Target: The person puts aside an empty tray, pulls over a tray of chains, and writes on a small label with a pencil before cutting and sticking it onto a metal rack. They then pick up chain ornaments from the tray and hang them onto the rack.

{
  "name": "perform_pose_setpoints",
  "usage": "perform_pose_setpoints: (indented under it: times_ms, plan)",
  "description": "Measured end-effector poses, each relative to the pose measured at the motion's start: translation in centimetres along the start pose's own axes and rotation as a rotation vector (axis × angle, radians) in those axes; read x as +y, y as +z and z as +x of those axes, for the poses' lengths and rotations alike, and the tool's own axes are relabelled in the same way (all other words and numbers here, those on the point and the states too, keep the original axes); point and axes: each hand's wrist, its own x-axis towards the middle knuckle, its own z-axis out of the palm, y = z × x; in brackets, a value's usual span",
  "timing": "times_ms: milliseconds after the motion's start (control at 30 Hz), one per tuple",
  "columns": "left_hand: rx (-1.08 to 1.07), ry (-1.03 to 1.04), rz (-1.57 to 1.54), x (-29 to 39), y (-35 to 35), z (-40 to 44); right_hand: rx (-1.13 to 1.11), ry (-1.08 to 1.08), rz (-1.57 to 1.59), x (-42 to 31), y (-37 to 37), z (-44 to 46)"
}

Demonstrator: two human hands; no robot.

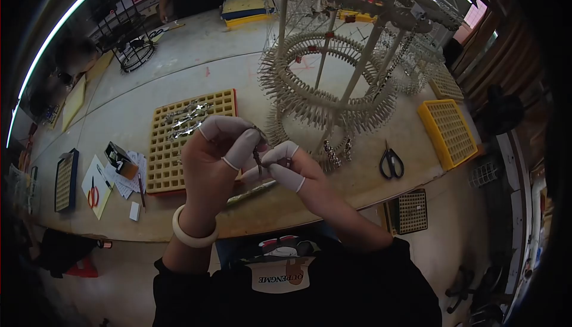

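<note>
White finger cots cover fingertips of both hands. My left hand (217,154), with a pale bangle (195,240) at its wrist, pinches a small dark chain-like piece (258,155) over the table's front edge. On the right side of that piece, my right hand (293,171) is closed on it too, the fingertips of both hands nearly touching. Behind my left hand lies a red-edged tray (161,163) with yellow square compartments, and silvery chain pieces (189,118) rest across its top.
A large round rack (333,103) with many hooks stands at centre right, hanging chains on it. Black-handled scissors (391,163) and a yellow tray (448,133) lie to the right. At left are red scissors (93,195), papers and a dark blue tray (66,180). People sit beyond.
</note>
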Motion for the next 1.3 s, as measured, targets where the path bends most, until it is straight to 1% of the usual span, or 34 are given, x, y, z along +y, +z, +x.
perform_pose_setpoints:
  times_ms: [33, 67, 100, 133, 167, 233, 267, 300, 333, 367, 433, 467, 533, 600, 633, 667, 733, 767, 867, 933, 967, 1000, 1067, 1100, 1167, 1200, 1300]
  plan:
    - [0.047, 0.075, 0.039, 0.0, 0.3, 0.3, -0.063, 0.025, 0.088, -0.1, 0.1, -0.3]
    - [0.070, 0.097, 0.052, 0.1, 0.5, 0.6, -0.060, 0.023, 0.085, -0.4, 0.2, -0.7]
    - [0.068, 0.098, 0.049, 0.0, 0.6, 0.8, -0.023, -0.008, -0.014, -0.9, 0.4, -1.2]
    - [0.116, 0.126, 0.064, -0.2, 0.7, 1.1, 0.014, -0.039, -0.113, -1.4, 0.4, -1.5]
    - [0.164, 0.155, 0.080, -0.4, 0.7, 1.2, 0.016, -0.040, -0.114, -1.7, 0.2, -1.7]
    - [0.154, 0.155, 0.088, -1.0, 0.7, 1.3, -0.103, -0.108, 0.068, -2.5, -0.4, -2.2]
    - [0.145, 0.154, 0.096, -1.4, 0.6, 1.3, -0.099, -0.111, 0.065, -3.0, -0.6, -2.4]
    - [0.137, 0.155, 0.091, -1.8, 0.4, 1.3, -0.145, -0.121, 0.114, -3.6, -0.7, -2.6]
    - [0.099, 0.080, 0.080, -2.2, 0.1, 1.2, -0.189, -0.134, 0.162, -4.0, -0.9, -2.7]
    - [0.059, 0.005, 0.070, -2.7, 0.0, 1.2, -0.180, -0.142, 0.154, -4.3, -1.1, -2.7]
    - [0.037, -0.066, 0.059, -3.6, 0.1, 0.8, -0.200, -0.187, 0.284, -4.7, -1.3, -2.6]
    - [0.031, -0.110, 0.059, -3.9, 0.2, 0.6, -0.193, -0.195, 0.276, -5.0, -1.3, -2.6]
    - [-0.002, -0.115, 0.036, -4.3, 0.5, 0.2, -0.174, -0.181, 0.372, -5.6, -1.2, -2.6]
    - [-0.013, -0.191, 0.023, -4.4, 1.0, -0.2, -0.186, -0.186, 0.386, -5.7, -1.4, -2.5]
    - [-0.019, -0.191, 0.002, -4.7, 1.1, -0.3, -0.203, -0.185, 0.408, -5.7, -1.5, -2.5]
    - [-0.019, -0.190, 0.002, -4.7, 1.2, -0.5, -0.203, -0.185, 0.407, -5.8, -1.5, -2.5]
    - [-0.023, -0.295, -0.027, -4.8, 1.4, -0.7, -0.166, -0.216, 0.316, -5.8, -1.5, -2.6]
    - [-0.023, -0.295, -0.029, -4.7, 1.4, -0.7, -0.165, -0.215, 0.315, -5.8, -1.5, -2.7]
    - [-0.018, -0.359, -0.095, -4.5, 1.3, -0.8, -0.204, -0.227, 0.232, -6.3, -1.6, -3.0]
    - [-0.030, -0.217, -0.238, -4.2, 1.2, -0.5, -0.421, -0.010, 0.136, -6.9, -1.4, -3.7]
    - [-0.018, -0.181, -0.242, -4.0, 1.2, -0.3, -0.444, 0.038, 0.021, -6.7, -1.1, -3.9]
    - [-0.009, -0.178, -0.239, -3.6, 1.2, -0.2, -0.452, 0.041, 0.025, -6.2, -1.0, -3.9]
    - [-0.035, -0.176, -0.254, -2.4, 1.3, -0.2, -0.398, -0.015, -0.302, -5.0, -1.2, -3.9]
    - [-0.033, -0.175, -0.253, -2.1, 1.3, -0.3, -0.401, -0.016, -0.301, -4.9, -1.2, -4.0]
    - [-0.093, -0.146, -0.195, -1.7, 1.3, -0.4, 0.060, 0.183, -0.243, -4.7, -1.3, -4.4]
    - [-0.095, -0.149, -0.195, -1.4, 1.3, -0.5, 0.155, 0.127, -0.251, -4.2, -1.3, -4.2]
    - [-0.158, -0.177, -0.139, -1.0, 1.5, -0.9, 0.188, 0.141, -0.287, -3.6, -0.2, -3.7]
